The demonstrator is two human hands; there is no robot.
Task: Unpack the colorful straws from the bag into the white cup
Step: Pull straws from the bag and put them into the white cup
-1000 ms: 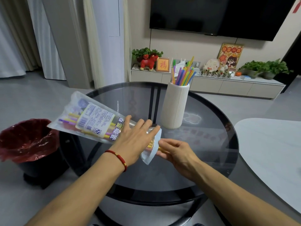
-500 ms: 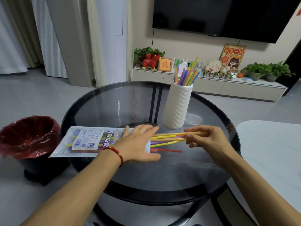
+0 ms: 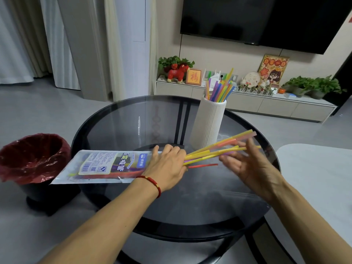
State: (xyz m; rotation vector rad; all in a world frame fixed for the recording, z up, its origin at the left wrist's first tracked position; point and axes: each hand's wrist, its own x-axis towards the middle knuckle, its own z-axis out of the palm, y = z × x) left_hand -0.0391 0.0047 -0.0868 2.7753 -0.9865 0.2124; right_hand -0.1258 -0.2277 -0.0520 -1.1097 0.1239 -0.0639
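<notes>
The plastic straw bag lies flat on the round glass table, its open end pointing right. My left hand presses down on that open end. A bunch of mostly yellow and pink straws sticks out from under it, angled up to the right. My right hand, blurred, holds the bunch near its far end. One red straw lies loose on the glass between my hands. The ribbed white cup stands upright behind the bunch, with several coloured straws in it.
A dark bin with a red liner stands on the floor left of the table, under the bag's closed end. A white tabletop sits close on the right. A low cabinet with plants and ornaments runs along the back wall.
The bag has been laid flat on the glass under my left hand. My right hand has drawn the straws out to the right and lifted their far ends. A red straw dropped onto the table.
</notes>
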